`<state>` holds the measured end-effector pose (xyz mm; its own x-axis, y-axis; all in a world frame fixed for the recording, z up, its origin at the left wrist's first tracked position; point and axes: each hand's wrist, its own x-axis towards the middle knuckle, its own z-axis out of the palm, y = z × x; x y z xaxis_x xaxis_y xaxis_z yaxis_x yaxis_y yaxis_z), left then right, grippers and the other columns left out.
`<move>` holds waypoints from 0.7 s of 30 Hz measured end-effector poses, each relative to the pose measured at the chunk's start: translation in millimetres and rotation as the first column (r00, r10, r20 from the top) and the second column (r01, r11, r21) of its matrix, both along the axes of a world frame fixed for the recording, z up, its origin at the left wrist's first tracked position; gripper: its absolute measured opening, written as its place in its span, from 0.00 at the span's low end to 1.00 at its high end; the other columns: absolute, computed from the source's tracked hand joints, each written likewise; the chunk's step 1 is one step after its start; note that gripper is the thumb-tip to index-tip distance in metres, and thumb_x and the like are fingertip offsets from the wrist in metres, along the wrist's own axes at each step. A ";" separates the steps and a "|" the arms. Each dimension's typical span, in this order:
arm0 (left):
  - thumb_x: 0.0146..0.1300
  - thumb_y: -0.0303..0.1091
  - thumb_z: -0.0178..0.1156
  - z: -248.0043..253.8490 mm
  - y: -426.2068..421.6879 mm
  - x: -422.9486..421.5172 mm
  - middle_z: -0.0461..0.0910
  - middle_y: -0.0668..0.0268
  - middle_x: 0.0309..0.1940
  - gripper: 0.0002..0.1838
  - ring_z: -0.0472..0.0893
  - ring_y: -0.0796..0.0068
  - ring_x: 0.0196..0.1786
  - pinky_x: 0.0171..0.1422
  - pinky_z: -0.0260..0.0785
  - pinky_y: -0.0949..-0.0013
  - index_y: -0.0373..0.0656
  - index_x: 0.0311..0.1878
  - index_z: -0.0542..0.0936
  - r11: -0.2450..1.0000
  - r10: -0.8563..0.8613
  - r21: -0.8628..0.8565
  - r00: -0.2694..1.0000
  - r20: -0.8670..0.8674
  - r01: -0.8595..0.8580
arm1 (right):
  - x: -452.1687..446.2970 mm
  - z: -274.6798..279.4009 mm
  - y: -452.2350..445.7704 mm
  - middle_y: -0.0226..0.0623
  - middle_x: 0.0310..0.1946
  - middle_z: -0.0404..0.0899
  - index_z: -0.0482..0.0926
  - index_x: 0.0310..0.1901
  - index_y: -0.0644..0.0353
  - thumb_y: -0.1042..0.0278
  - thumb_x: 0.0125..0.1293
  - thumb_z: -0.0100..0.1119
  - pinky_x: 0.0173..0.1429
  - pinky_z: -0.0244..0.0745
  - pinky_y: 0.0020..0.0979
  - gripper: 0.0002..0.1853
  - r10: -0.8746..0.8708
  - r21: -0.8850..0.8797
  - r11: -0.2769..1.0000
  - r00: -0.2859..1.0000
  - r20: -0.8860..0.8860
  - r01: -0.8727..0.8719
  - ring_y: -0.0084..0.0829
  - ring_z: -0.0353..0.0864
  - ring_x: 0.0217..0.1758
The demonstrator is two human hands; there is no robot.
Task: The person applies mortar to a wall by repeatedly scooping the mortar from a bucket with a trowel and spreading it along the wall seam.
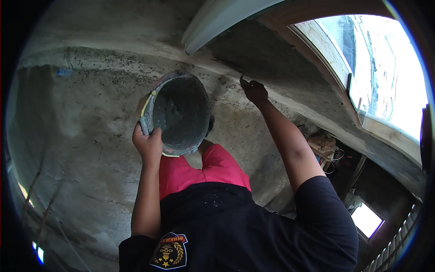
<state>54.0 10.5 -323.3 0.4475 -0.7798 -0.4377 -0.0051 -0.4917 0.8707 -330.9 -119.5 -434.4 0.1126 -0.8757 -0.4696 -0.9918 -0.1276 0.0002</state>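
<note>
A dark bucket (181, 113), its inside coated with wet grey mortar, is held up in front of my legs, with its mouth turned towards me. My left hand (148, 144) grips the bucket at its near left rim, thumb over the edge. A yellow strip shows along that rim. Further right, my right hand (254, 92) reaches out to the base of the grey wall (281, 68). Its fingers look curled and are in shadow; a thin shape shows at the fingertips, and I cannot make out what it is.
A rough concrete floor (99, 113) spreads around my feet. Overhead hangs a pale pipe-like form (217, 22). A bright window (385, 68) is at the upper right. Bags (322, 144) and clutter lie at the right, thin sticks (45, 211) at the lower left, a blue item (65, 72) far left.
</note>
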 end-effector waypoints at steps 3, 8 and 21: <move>0.52 0.18 0.56 -1.6 -0.8 -1.2 0.82 0.61 0.41 0.17 0.80 0.74 0.41 0.51 0.73 0.70 0.28 0.48 0.78 0.999 0.028 -0.025 0.999 -0.015 -0.029 | -2.6 19.9 26.0 0.49 0.49 0.83 0.80 0.55 0.51 0.39 0.69 0.50 0.57 0.77 0.48 0.26 -0.410 0.076 0.910 0.912 0.023 0.408 0.49 0.82 0.55; 0.51 0.19 0.56 -9.8 1.4 3.0 0.83 0.61 0.40 0.18 0.81 0.74 0.42 0.51 0.73 0.70 0.28 0.48 0.78 0.999 0.014 -0.029 1.000 0.022 -0.013 | 13.2 32.4 40.4 0.52 0.51 0.82 0.81 0.51 0.56 0.32 0.66 0.49 0.62 0.74 0.46 0.32 -0.436 0.188 0.889 0.898 0.062 0.418 0.50 0.80 0.58; 0.51 0.18 0.56 5.1 -1.2 2.4 0.83 0.61 0.40 0.18 0.81 0.74 0.41 0.50 0.73 0.70 0.28 0.47 0.78 1.000 -0.012 -0.026 1.000 0.011 0.012 | 0.6 -12.0 40.1 0.48 0.45 0.82 0.71 0.63 0.42 0.49 0.75 0.42 0.54 0.79 0.50 0.20 -0.317 0.123 0.937 0.943 -0.098 0.327 0.49 0.81 0.55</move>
<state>56.4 9.3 -318.2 0.4426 -0.7961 -0.4127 -0.0199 -0.4689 0.8830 -330.3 -79.4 -446.3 -0.2052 -0.7865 -0.5825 -0.9775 0.1945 0.0817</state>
